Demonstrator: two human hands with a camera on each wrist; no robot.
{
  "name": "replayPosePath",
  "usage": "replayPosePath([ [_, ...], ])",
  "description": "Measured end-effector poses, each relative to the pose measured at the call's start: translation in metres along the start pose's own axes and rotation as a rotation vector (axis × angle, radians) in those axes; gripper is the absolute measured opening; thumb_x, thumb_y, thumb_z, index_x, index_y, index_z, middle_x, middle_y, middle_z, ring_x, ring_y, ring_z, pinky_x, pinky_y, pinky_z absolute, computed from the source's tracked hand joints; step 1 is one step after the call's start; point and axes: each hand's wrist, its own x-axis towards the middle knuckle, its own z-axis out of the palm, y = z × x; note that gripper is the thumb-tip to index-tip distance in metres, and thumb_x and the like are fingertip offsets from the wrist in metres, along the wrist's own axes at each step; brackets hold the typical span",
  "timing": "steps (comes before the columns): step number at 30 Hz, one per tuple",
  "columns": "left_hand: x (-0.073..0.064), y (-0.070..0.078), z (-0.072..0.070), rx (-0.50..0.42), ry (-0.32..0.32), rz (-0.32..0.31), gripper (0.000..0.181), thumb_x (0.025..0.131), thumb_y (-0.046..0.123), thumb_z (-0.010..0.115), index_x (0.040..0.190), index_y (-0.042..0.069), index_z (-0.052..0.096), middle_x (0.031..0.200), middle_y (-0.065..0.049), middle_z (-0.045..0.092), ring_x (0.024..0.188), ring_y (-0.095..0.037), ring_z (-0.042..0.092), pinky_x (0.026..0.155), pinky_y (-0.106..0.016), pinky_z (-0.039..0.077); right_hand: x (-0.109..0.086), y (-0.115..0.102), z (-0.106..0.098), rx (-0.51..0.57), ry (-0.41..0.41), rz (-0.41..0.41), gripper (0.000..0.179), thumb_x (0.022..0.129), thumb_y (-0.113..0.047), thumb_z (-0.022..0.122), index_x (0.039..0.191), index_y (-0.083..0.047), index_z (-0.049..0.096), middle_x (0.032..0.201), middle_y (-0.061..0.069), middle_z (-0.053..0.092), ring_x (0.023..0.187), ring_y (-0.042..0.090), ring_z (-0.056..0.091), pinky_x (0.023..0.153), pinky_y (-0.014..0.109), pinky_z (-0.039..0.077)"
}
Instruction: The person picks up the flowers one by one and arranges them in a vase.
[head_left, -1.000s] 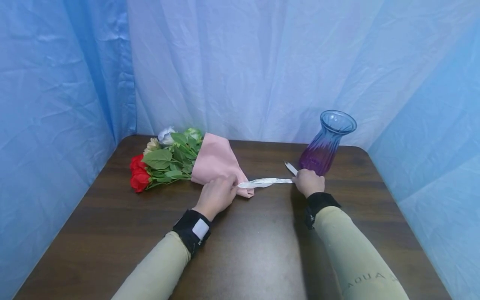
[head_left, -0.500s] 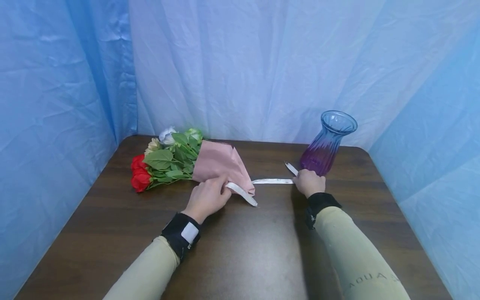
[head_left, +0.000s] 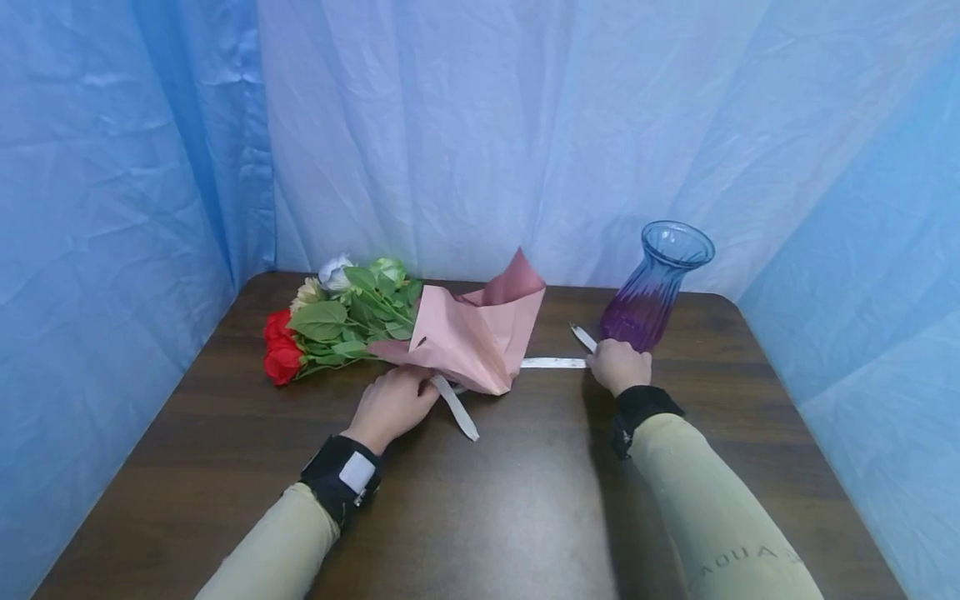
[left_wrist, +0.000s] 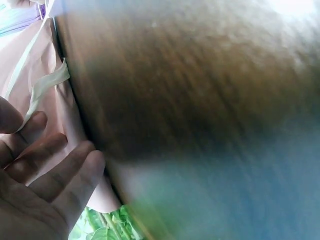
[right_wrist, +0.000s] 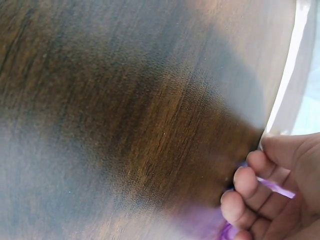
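Note:
Between thumb and forefinger my left hand (head_left: 393,406) pinches one end of a white ribbon (head_left: 456,408), whose tail hangs down toward the table. In the left wrist view, its other fingers (left_wrist: 82,170) reach out beside the pink wrapping paper (left_wrist: 42,65). Across the table, my right hand (head_left: 621,367) pinches the ribbon's other end, with a short tip poking out behind it; the stretch between runs flat to the paper. The paper (head_left: 465,342) stands up in loose folds, one corner raised. Flower stems lead into it from the left, and part of the ribbon is hidden by the paper.
Red roses (head_left: 282,357), a pale blue flower (head_left: 333,272) and green leaves (head_left: 318,320) lie at the table's back left. A blue and purple glass vase (head_left: 652,287) stands just behind my right hand. Blue curtains (head_left: 480,142) enclose the table.
My left hand has moved left and toward me with its ribbon end, which has swung away from the right hand. The paper has unfolded and risen at its right corner. The right hand stays put.

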Motion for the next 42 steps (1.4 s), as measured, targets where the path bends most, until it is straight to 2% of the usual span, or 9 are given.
replayPosePath([
  [7, 0.003, -0.007, 0.005, -0.011, -0.025, 0.030, 0.014, 0.099, 0.026, 0.062, 0.108, 0.017, 0.070, 0.091, -0.001, 0.065, 0.073, -0.020, 0.059, 0.069, -0.045, 0.053, -0.008, -0.001, 0.000, 0.007, -0.023, 0.011, 0.034, 0.100, -0.032, 0.060, 0.099, 0.000, 0.072, 0.086, 0.014, 0.071, 0.084, 0.035, 0.061, 0.089, 0.058, 0.043],
  [10, 0.005, -0.009, 0.006, -0.004, -0.040, 0.051, 0.011, 0.100, 0.024, 0.062, 0.105, 0.017, 0.069, 0.091, 0.000, 0.066, 0.075, -0.019, 0.060, 0.072, -0.046, 0.054, -0.010, -0.002, 0.000, 0.031, -0.005, 0.016, 0.037, 0.100, -0.035, 0.058, 0.103, 0.001, 0.068, 0.089, 0.016, 0.070, 0.086, 0.036, 0.062, 0.090, 0.059, 0.044],
  [17, 0.007, -0.012, 0.007, 0.005, -0.103, 0.096, 0.013, 0.102, 0.022, 0.060, 0.092, 0.016, 0.067, 0.081, 0.004, 0.061, 0.073, -0.017, 0.057, 0.075, -0.043, 0.053, -0.018, -0.015, -0.006, 0.191, 0.223, -0.050, 0.034, 0.097, -0.024, 0.054, 0.119, 0.002, 0.055, 0.109, 0.023, 0.066, 0.094, 0.042, 0.064, 0.088, 0.059, 0.049],
  [21, 0.008, -0.014, 0.006, 0.004, -0.132, 0.113, 0.013, 0.101, 0.023, 0.061, 0.092, 0.017, 0.068, 0.081, 0.004, 0.062, 0.073, -0.016, 0.058, 0.076, -0.043, 0.054, -0.024, -0.034, -0.011, 0.268, 0.365, -0.152, 0.034, 0.098, -0.015, 0.055, 0.130, -0.001, 0.053, 0.117, 0.020, 0.063, 0.095, 0.039, 0.064, 0.086, 0.054, 0.054],
  [27, 0.005, -0.019, 0.003, 0.012, -0.126, 0.198, 0.008, 0.098, 0.019, 0.065, 0.092, 0.015, 0.068, 0.085, 0.002, 0.062, 0.079, -0.017, 0.060, 0.081, -0.042, 0.055, -0.035, -0.060, -0.018, 0.264, 0.531, -0.413, 0.041, 0.094, -0.005, 0.058, 0.135, -0.004, 0.055, 0.112, 0.016, 0.054, 0.082, 0.030, 0.057, 0.069, 0.045, 0.051],
  [31, 0.001, -0.023, -0.003, -0.016, -0.117, 0.248, 0.011, 0.095, 0.004, 0.062, 0.092, 0.013, 0.068, 0.092, 0.000, 0.065, 0.088, -0.020, 0.063, 0.088, -0.044, 0.055, -0.039, -0.072, -0.019, 0.218, 0.564, -0.524, 0.048, 0.092, -0.005, 0.064, 0.139, -0.007, 0.057, 0.123, 0.017, 0.054, 0.096, 0.033, 0.058, 0.083, 0.048, 0.052],
  [34, -0.003, -0.028, -0.007, -0.085, -0.132, 0.219, 0.017, 0.093, -0.002, 0.058, 0.094, 0.012, 0.067, 0.094, -0.002, 0.066, 0.091, -0.020, 0.061, 0.090, -0.044, 0.053, -0.042, -0.078, -0.019, 0.174, 0.560, -0.553, 0.052, 0.091, -0.007, 0.065, 0.142, -0.009, 0.058, 0.130, 0.017, 0.055, 0.106, 0.036, 0.056, 0.091, 0.053, 0.048],
  [37, -0.006, -0.033, -0.013, -0.151, -0.169, 0.133, 0.012, 0.097, 0.002, 0.056, 0.096, 0.010, 0.065, 0.092, -0.002, 0.064, 0.089, -0.020, 0.059, 0.090, -0.043, 0.052, -0.044, -0.083, -0.019, 0.145, 0.540, -0.555, 0.055, 0.090, -0.010, 0.064, 0.145, -0.011, 0.056, 0.132, 0.016, 0.056, 0.107, 0.036, 0.054, 0.090, 0.054, 0.046],
  [42, -0.011, -0.041, -0.026, -0.122, -0.211, 0.100, 0.013, 0.102, 0.013, 0.055, 0.108, 0.004, 0.063, 0.099, -0.008, 0.067, 0.093, -0.025, 0.063, 0.093, -0.047, 0.055, -0.051, -0.088, -0.020, 0.153, 0.529, -0.552, 0.055, 0.092, -0.012, 0.064, 0.147, -0.010, 0.055, 0.131, 0.016, 0.056, 0.109, 0.035, 0.054, 0.090, 0.054, 0.044],
])
